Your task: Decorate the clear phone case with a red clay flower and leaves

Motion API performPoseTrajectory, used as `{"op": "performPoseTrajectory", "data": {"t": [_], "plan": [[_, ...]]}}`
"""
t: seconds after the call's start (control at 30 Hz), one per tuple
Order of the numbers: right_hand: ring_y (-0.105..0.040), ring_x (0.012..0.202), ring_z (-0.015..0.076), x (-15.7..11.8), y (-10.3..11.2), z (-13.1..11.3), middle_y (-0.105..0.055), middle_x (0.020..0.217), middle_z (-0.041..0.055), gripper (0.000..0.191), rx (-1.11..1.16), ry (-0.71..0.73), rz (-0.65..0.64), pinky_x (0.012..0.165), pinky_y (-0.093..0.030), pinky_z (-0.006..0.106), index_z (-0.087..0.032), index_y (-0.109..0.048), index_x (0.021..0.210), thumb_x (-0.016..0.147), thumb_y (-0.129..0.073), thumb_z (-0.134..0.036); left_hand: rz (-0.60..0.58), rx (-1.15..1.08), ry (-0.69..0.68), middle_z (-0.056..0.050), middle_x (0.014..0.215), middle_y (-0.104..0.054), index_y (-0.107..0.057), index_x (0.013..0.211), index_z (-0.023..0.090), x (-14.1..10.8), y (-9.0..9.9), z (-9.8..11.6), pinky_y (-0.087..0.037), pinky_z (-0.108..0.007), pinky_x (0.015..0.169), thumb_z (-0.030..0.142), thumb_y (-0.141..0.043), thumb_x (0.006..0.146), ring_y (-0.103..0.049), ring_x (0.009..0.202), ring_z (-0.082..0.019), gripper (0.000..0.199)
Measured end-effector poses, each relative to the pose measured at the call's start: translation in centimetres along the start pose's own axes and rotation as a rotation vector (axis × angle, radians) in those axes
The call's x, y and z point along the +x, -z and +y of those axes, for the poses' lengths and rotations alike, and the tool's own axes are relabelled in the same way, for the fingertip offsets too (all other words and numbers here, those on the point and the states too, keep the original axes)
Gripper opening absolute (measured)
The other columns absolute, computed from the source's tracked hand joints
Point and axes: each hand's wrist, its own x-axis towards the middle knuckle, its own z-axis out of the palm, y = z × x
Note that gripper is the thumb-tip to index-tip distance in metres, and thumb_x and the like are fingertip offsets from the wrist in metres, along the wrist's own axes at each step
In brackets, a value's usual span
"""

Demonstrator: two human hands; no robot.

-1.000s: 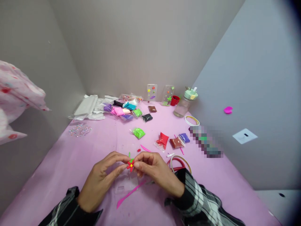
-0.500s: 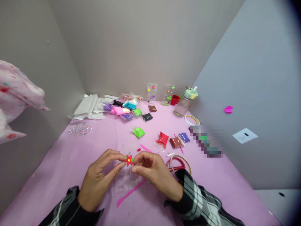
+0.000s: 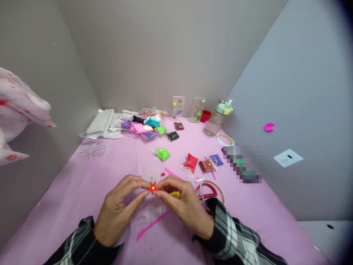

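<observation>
Between my two hands sits a small red clay flower (image 3: 153,188) with a yellow centre; bits of green show behind it. My left hand (image 3: 118,208) pinches its left petals between thumb and forefinger. From the other side, my right hand (image 3: 183,206) pinches the right petals the same way. Something yellow (image 3: 174,194) shows partly under my right fingers. Below the hands lies a clear phone case (image 3: 142,218), largely covered by them. A pink modelling tool (image 3: 153,225) lies across it, and a tiny red clay lump (image 3: 163,174) rests just beyond the flower.
Clay packets in green (image 3: 162,154), red (image 3: 191,163) and brown (image 3: 206,166) lie ahead. Tape rings (image 3: 212,191) sit beside my right wrist. At the back stand decorated clear cases (image 3: 178,106), a red cup (image 3: 205,116) and a water bottle (image 3: 216,119). Rhinestone sheets (image 3: 93,151) lie left.
My right fingers have closed onto the flower's right petals, and the flower has shifted slightly right. The yellow thing under my right hand has come into view.
</observation>
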Motion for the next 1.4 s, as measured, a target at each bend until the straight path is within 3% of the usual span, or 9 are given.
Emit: {"op": "performPoseTrajectory", "data": {"t": [0.23,0.5,0.63,0.77,0.93,1.17,1.4], "plan": [[-0.056,0.069,0.0118,-0.34,-0.04,0.13,-0.062,0.077,-0.0004,0.007,-0.158,0.116,0.015,0.065,-0.044,0.025,-0.018,-0.073,0.090,0.090,-0.068,-0.022,0.006,0.001,-0.024,-0.001,0.094,-0.070,-0.070,0.097,0.025,0.05,-0.08,0.03,-0.049,-0.026,0.086,0.013,-0.063,0.091,-0.065,0.094,-0.017,0.015],[-0.058,0.070,0.0122,-0.28,-0.06,0.23,-0.064,0.080,0.0000,0.005,-0.133,0.129,0.031,0.066,-0.046,0.025,-0.019,-0.073,0.092,0.088,-0.071,-0.020,0.002,-0.038,-0.004,0.001,0.093,-0.074,-0.072,0.096,0.026,-0.07,-0.09,0.05,-0.049,-0.027,0.091,0.014,-0.064,0.090,-0.067,0.093,-0.017,0.016],[-0.058,0.070,0.0123,-0.21,0.00,0.21,-0.064,0.079,0.0002,0.005,-0.144,0.134,0.035,0.066,-0.046,0.025,-0.019,-0.073,0.091,0.090,-0.069,-0.021,0.011,-0.069,0.089,0.003,0.094,-0.076,-0.073,0.095,0.028,-0.23,-0.03,-0.03,-0.047,-0.028,0.098,0.019,-0.068,0.088,-0.068,0.095,-0.017,0.012],[-0.059,0.070,0.0128,-0.27,0.08,0.31,-0.064,0.080,0.0005,0.006,-0.145,0.137,0.039,0.066,-0.046,0.025,-0.019,-0.072,0.091,0.090,-0.069,-0.024,-0.004,-0.103,0.230,0.002,0.098,-0.074,-0.072,0.096,0.028,-0.23,0.11,0.02,-0.051,-0.026,0.092,0.027,-0.070,0.087,-0.068,0.100,-0.019,0.009],[-0.058,0.070,0.0131,-0.25,0.04,0.46,-0.065,0.079,0.0003,0.006,-0.133,0.138,0.038,0.067,-0.046,0.025,-0.019,-0.074,0.092,0.090,-0.069,-0.023,-0.038,-0.126,0.227,0.001,0.095,-0.074,-0.073,0.091,0.027,0.04,0.18,0.07,-0.046,-0.030,0.099,0.029,-0.067,0.088,-0.067,0.100,-0.019,0.006],[-0.059,0.071,0.0138,-0.13,0.00,0.19,-0.069,0.080,0.0013,0.006,-0.121,0.131,0.044,0.068,-0.047,0.026,-0.018,-0.075,0.092,0.089,-0.070,-0.019,-0.043,-0.135,0.365,-0.001,0.102,-0.073,-0.072,0.098,0.028,0.21,0.85,-0.12,-0.050,-0.030,0.093,0.041,-0.065,0.090,-0.066,0.101,-0.022,0.017],[-0.059,0.070,0.0130,-0.28,-0.02,0.20,-0.068,0.079,0.0006,0.007,-0.134,0.138,0.023,0.066,-0.046,0.025,-0.019,-0.075,0.093,0.089,-0.070,-0.019,-0.121,-0.195,0.350,0.000,0.095,-0.073,-0.071,0.095,0.027,0.22,0.71,0.06,-0.049,-0.028,0.089,0.037,-0.063,0.092,-0.066,0.095,-0.019,0.014]]}}
